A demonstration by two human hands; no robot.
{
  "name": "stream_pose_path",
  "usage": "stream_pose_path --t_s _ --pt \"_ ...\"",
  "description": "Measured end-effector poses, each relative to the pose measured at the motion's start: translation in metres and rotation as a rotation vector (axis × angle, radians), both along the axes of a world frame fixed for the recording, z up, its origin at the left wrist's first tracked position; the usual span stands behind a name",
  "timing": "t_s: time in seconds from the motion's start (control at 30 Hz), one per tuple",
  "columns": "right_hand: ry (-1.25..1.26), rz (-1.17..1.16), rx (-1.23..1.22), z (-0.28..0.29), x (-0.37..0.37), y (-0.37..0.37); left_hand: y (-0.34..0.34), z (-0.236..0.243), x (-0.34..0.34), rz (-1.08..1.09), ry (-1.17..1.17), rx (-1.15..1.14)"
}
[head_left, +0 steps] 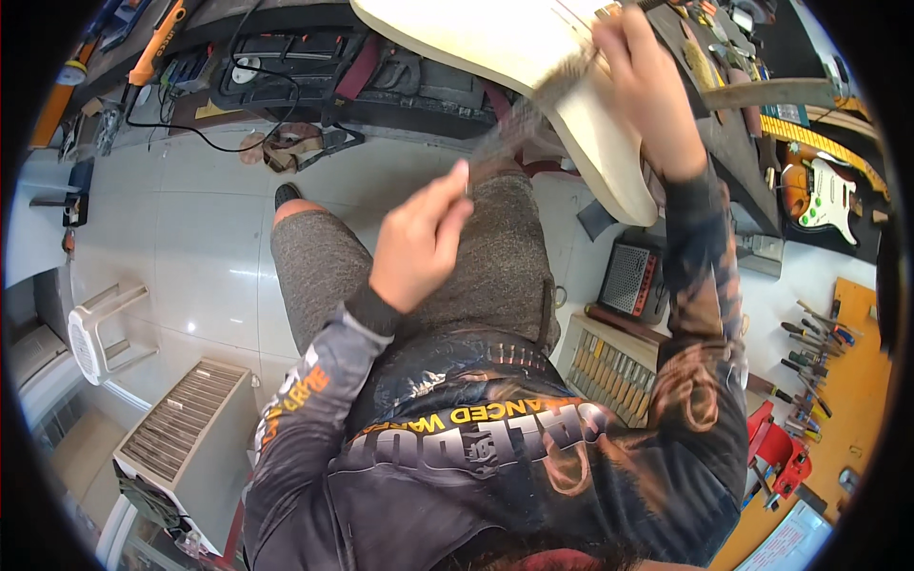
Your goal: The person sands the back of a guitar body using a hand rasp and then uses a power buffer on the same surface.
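Observation:
A pale, unpainted wooden guitar body (466, 36) with a curved outline sits at the top of the view and overhangs the bench edge. Across its inner curve slants a long grey rasp (529, 116), smeared by motion. Its near end is in my left hand (417, 238), whose fingers are closed over my lap. My right hand (647, 95) grips the far end, above the wood. The rasp's teeth and its exact contact with the edge are too blurred to make out.
The dark workbench (738, 157) carries scattered tools. An orange soldering iron (155, 43) hangs at upper left. A sunburst electric guitar (824, 195) and a small amplifier (630, 276) stand right. Lower down are a white stool (90, 343) and a tool board (852, 409).

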State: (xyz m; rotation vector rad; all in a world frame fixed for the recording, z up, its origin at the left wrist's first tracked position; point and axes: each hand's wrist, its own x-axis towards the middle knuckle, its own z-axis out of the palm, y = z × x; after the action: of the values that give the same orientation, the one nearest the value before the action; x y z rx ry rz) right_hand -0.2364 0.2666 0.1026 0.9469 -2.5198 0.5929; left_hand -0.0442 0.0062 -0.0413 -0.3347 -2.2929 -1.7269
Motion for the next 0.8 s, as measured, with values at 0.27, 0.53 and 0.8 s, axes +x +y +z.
stream_pose_path --t_s 0.27,0.53,0.8 --pt "-0.248 -0.127 -0.061 -0.007 0.051 -0.01 -0.012 -0.019 0.045 -0.039 -0.043 -0.083" --pt "-0.032 -0.008 -0.019 -0.001 -0.033 -0.033 -0.004 0.012 -0.014 0.12 -0.004 -0.019" --pt "0.411 0.132 0.285 -0.008 -0.04 -0.012 -0.011 0.012 -0.018 0.109 0.067 -0.062"
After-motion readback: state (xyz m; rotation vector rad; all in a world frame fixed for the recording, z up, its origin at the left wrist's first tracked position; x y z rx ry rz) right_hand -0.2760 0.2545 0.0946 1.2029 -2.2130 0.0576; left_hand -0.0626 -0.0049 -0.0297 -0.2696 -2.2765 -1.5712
